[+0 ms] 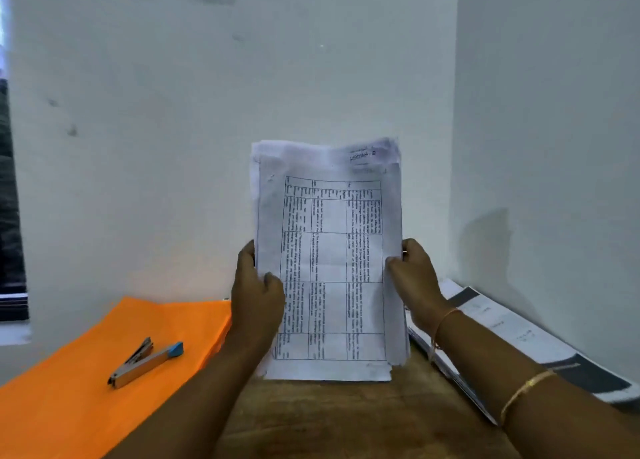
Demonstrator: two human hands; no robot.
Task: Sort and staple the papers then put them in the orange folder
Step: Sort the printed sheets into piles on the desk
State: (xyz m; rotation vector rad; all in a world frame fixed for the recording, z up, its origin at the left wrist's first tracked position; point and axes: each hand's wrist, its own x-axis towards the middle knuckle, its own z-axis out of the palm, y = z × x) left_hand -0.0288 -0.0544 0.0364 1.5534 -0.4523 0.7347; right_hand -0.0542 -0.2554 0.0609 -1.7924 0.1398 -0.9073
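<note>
Pinching papers (329,216) upright by side edges w/ left hand (258,285) & right hand (415,278) grips, beside orange folder (69,406) w/ stapler (138,365) atop.

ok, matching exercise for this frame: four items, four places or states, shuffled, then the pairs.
Items:
1. stapler
2. orange folder
3. paper stack
4. printed sheets

Places or states:
A. held upright between left hand and right hand
B. flat along the right wall
C. lying on the orange folder
D. flat on the table, left side

Pairs: 1-C, 2-D, 3-A, 4-B
</note>
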